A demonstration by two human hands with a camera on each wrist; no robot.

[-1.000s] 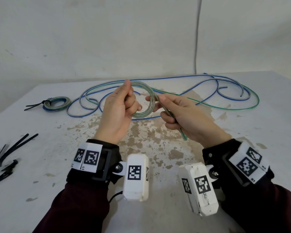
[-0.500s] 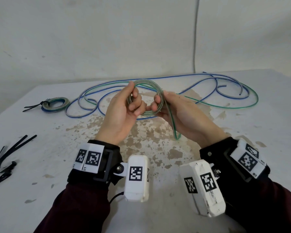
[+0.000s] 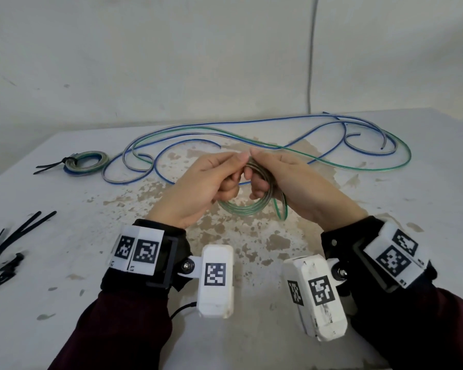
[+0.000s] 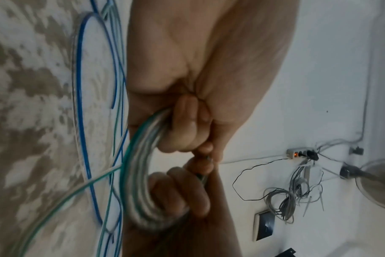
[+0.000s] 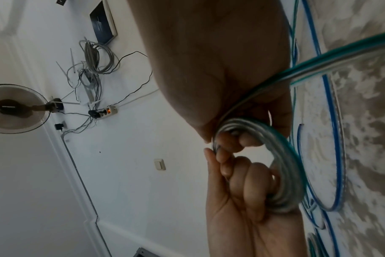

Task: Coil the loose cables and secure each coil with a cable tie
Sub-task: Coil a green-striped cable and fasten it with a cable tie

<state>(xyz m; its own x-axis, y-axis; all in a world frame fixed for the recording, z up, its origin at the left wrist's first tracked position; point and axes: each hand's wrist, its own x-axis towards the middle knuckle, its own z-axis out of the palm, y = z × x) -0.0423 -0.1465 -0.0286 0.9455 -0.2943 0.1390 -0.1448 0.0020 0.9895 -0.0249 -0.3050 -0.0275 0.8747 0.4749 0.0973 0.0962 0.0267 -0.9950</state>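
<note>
A small coil of clear, green-striped cable point(image 3: 240, 209) hangs just above the middle of the table point(image 3: 64, 289). My left hand point(image 3: 237, 166) and right hand point(image 3: 254, 169) meet at its top, and both grip the bundled turns. In the left wrist view my fingers point(image 4: 182, 128) curl round the coil point(image 4: 138, 173). From the right wrist, the coil point(image 5: 281, 156) passes under my curled fingers point(image 5: 242, 139). A short tail point(image 3: 281, 213) hangs beside my right palm. Black cable ties point(image 3: 14, 241) lie at the far left.
Loose blue cables point(image 3: 155, 166) and a long green cable point(image 3: 385, 168) sprawl across the back of the table. A finished coil with a black tie point(image 3: 86, 162) lies at the back left. A wall rises behind the table.
The hands have closed together at the top of the coil. The coil now hangs below them instead of standing between them, and the tail by the right hand is shorter.
</note>
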